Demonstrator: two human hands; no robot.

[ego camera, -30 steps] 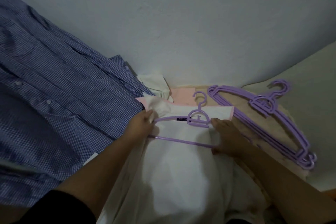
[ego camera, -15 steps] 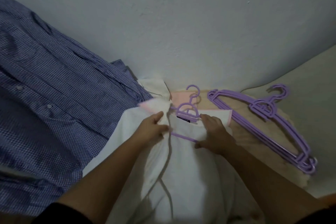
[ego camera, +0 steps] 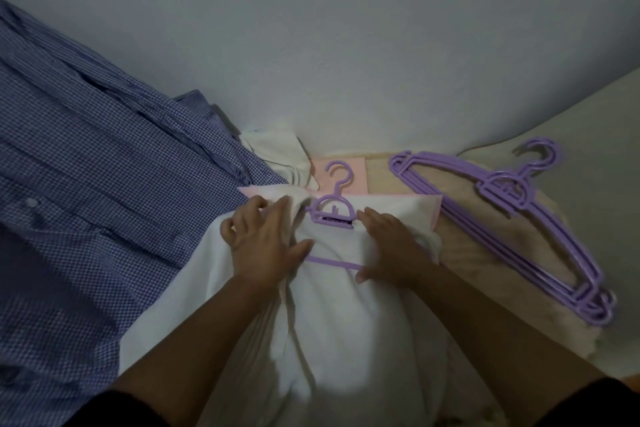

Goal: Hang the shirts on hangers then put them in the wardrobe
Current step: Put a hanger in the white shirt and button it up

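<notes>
White shirt (ego camera: 332,322): one, laid flat in the middle of the view, its collar end turned toward the wall (ego camera: 346,45); pink trim is seen at the collar edges.
Hanger in the shirt (ego camera: 334,210): one purple hanger, partly tucked inside the white shirt; its hook and rounded neck piece are seen above the collar, and a stretch of its lower bar is seen between the two hands.
Left hand (ego camera: 263,243): laid on the left shoulder of the white shirt, fingers spread and nearly straight, thumb stretched toward the lower bar; nothing is seen to be gripped.
Right hand (ego camera: 391,246): laid on the right shoulder of the white shirt, fingers extended toward the collar, thumb set by the end of the lower bar; whether cloth is pinched under it cannot be told.
Hands together: two are counted, kept apart, one on each side of the hanger's neck.
Checked shirt (ego camera: 86,218): one blue-and-white checked shirt, spread to the left, touching the white shirt's edge.
Spare hangers (ego camera: 519,218): a stack of purple hangers lying to the right, well apart from the hands; at least three are made out, the exact count cannot be told.
Bedding (ego camera: 485,253): one beige surface is seen under the spare hangers.
</notes>
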